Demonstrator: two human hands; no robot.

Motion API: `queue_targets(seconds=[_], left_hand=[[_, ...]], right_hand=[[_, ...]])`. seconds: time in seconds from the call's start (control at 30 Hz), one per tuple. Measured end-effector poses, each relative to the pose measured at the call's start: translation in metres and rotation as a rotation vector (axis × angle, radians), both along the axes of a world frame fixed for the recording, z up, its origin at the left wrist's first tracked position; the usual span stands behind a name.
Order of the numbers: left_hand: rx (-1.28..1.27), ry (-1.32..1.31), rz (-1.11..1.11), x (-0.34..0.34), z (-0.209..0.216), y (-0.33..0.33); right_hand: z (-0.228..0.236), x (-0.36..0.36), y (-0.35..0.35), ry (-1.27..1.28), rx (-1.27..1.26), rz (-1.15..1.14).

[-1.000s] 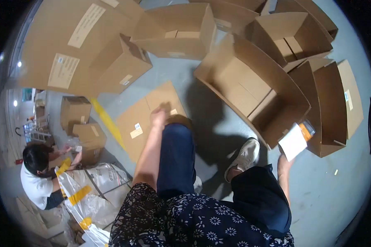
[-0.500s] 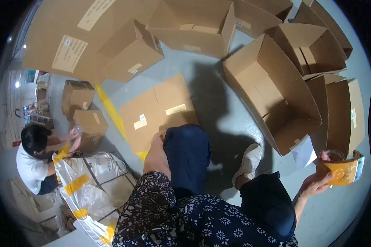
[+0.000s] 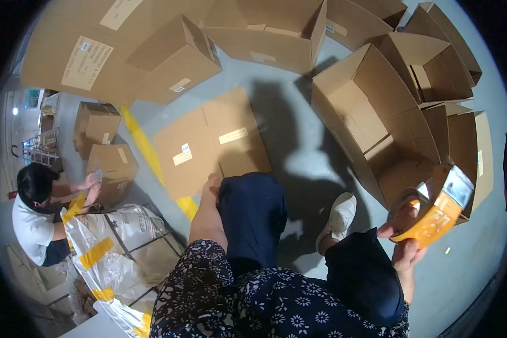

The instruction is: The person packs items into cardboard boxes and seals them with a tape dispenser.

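My right hand grips an orange tape dispenser, its metal end pointing up and away at the right. The dispenser is in front of the near end of a large open cardboard box. By my knee, my left hand is at the near edge of a closed cardboard box that bears two pale labels. The knee partly hides the left fingers, so their pose does not show.
Open cardboard boxes stand along the far and right sides. At left, a person in a white shirt crouches with both hands at a carton. Nearer is a taped, white-wrapped bundle. Yellow tape marks the floor.
My right hand has brought the tape dispenser leftward, turning its metal end upward. A white sheet near it has gone from view. The left hand stays at the box; the view has shifted slightly.
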State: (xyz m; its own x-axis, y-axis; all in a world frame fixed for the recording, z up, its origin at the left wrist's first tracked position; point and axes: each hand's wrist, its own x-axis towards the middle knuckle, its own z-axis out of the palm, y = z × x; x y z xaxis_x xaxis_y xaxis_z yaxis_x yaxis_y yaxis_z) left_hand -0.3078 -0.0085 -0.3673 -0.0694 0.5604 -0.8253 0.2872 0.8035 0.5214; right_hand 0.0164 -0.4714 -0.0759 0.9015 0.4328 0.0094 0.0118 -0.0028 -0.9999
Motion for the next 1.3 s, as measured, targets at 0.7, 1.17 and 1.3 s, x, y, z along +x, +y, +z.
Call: queue_targets(seconds=[0.7, 1.17, 1.3], left_hand=[[-0.264, -0.192, 0.687, 0.095, 0.067, 0.032], [0.012, -0.998, 0.145, 0.02, 0.055, 0.0], [-0.153, -0.823, -0.028, -0.029, 0.061, -0.044]], right_hand=[[0.015, 0.016, 0.142, 0.463, -0.242, 0.796], [-0.013, 0.03, 0.187, 0.555, -0.357, 0.913], [-0.037, 0.045, 0.237, 0.017, -0.526, 0.925]])
